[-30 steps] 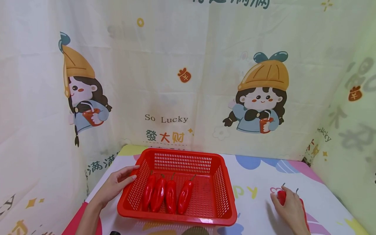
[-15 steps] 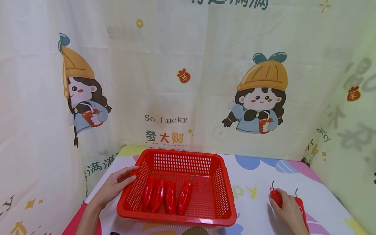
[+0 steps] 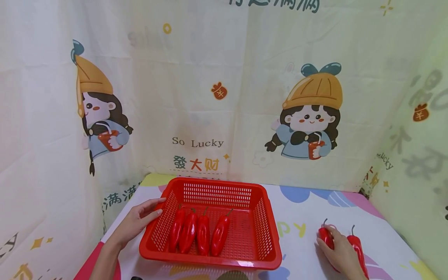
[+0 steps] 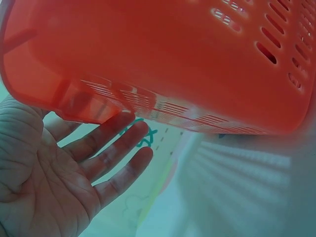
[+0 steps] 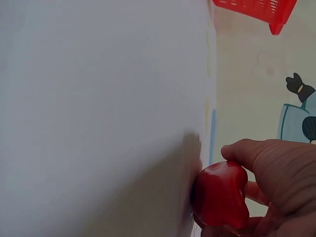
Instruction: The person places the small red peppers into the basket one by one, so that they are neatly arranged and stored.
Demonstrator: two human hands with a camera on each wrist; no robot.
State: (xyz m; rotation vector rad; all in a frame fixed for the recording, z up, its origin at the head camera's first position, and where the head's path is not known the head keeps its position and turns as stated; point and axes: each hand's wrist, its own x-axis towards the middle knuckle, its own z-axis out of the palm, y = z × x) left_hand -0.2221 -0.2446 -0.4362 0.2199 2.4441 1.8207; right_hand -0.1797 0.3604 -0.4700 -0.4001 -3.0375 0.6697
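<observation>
My left hand (image 3: pixel 134 218) touches the left rim of a red plastic basket (image 3: pixel 273 237). In the left wrist view its fingers (image 4: pixel 118 177) are fairly straight, outside the basket wall. Several glossy red chili peppers with green stems lie side by side in the basket, among them a chili pepper (image 3: pixel 220 235) on the right of the row. My right hand (image 3: pixel 341 251) grips another red chili pepper (image 3: pixel 326 236) low at the table, thumb on its side in the right wrist view (image 5: pixel 222 195). One more chili pepper (image 3: pixel 356 245) lies just right of that hand, partly hidden by it.
A white table (image 3: pixel 297 256) with a colourful print carries everything. Pale curtains (image 3: pixel 245 97) with cartoon figures enclose the back and sides. A small dark object (image 3: pixel 136 278) shows at the bottom edge.
My right hand has drawn a chili pepper slightly left and towards me, apart from the other one on the table. The left hand and the basket have stayed put.
</observation>
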